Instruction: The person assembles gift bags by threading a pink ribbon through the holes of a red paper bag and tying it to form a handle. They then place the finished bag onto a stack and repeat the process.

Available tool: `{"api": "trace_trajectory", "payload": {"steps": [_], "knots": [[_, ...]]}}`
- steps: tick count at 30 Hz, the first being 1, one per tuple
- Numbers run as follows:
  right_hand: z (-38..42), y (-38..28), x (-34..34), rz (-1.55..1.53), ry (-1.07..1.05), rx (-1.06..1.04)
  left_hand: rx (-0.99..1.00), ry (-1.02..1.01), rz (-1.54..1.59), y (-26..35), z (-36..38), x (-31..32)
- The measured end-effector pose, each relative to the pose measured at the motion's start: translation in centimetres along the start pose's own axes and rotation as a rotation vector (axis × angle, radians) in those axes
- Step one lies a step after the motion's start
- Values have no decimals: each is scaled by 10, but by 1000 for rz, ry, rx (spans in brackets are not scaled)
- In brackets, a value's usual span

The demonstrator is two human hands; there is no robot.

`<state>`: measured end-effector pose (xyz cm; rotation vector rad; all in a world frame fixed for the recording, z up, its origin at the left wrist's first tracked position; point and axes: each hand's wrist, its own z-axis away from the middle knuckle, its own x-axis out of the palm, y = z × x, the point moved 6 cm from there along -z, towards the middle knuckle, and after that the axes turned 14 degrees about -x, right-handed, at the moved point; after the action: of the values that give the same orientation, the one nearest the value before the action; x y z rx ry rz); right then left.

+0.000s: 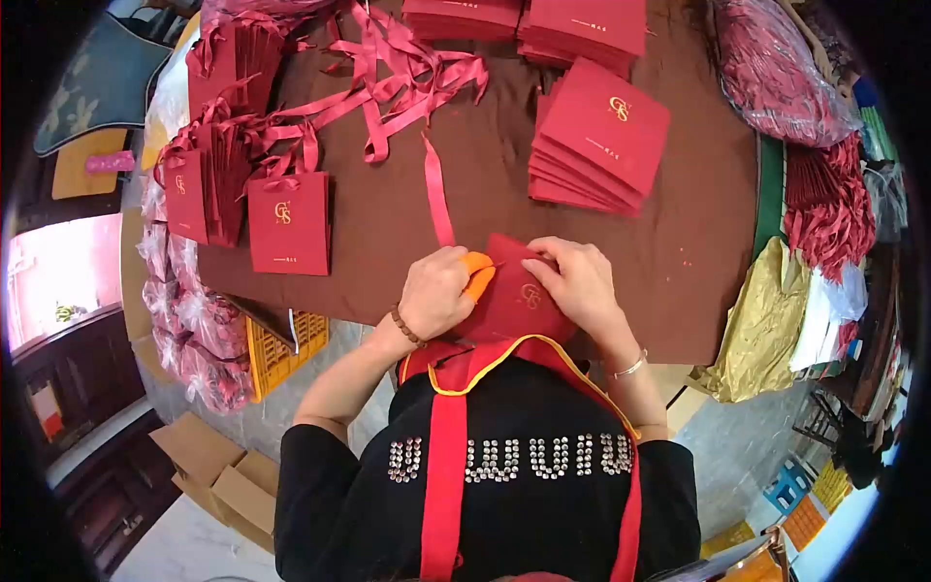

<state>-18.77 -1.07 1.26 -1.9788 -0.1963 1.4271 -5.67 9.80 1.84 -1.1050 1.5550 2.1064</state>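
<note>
A red paper gift bag (529, 296) with gold lettering lies at the near edge of the table, between my hands. My left hand (441, 291), with orange covers on its fingers, is closed at the bag's top left edge. A red ribbon (438, 194) runs from the ribbon pile down to this hand, and its end is hidden there. My right hand (579, 281) pinches the bag's upper right edge between thumb and fingers. Just beyond lies a stack of flat red bags (603, 131) without visible handles.
Loose red ribbons (378, 78) lie tangled at the back. Bags with ribbon handles (289, 223) stand at the left, near more bunched ones (208, 179). Further flat stacks (582, 24) sit at the far edge. Plastic-wrapped bundles (786, 73) flank the table, and a cardboard box (218, 475) stands below left.
</note>
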Motion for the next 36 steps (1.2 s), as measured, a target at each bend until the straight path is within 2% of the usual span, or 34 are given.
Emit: {"api": "trace_trajectory", "payload": {"steps": [2, 4, 10, 23, 25, 28, 31, 36], "knots": [[-2, 4, 0, -77, -40, 46, 2, -24, 6, 1, 0, 7], [1, 15, 10, -333, -171, 267, 24, -21, -16, 5, -1, 13], [4, 23, 16, -526, -218, 295, -82, -50, 21, 5, -9, 18], [9, 27, 19, -611, -232, 320, -96, -42, 59, 12, -13, 21], [9, 25, 18, -615, -205, 270, 3, 22, -12, 19, -12, 21], [9, 24, 16, -618, -209, 270, 41, 29, -82, 22, -10, 25], [8, 21, 12, -550, -196, 212, 51, 27, -100, 25, -11, 26], [12, 25, 14, -602, -197, 229, 66, 48, -142, 31, -8, 29]]}}
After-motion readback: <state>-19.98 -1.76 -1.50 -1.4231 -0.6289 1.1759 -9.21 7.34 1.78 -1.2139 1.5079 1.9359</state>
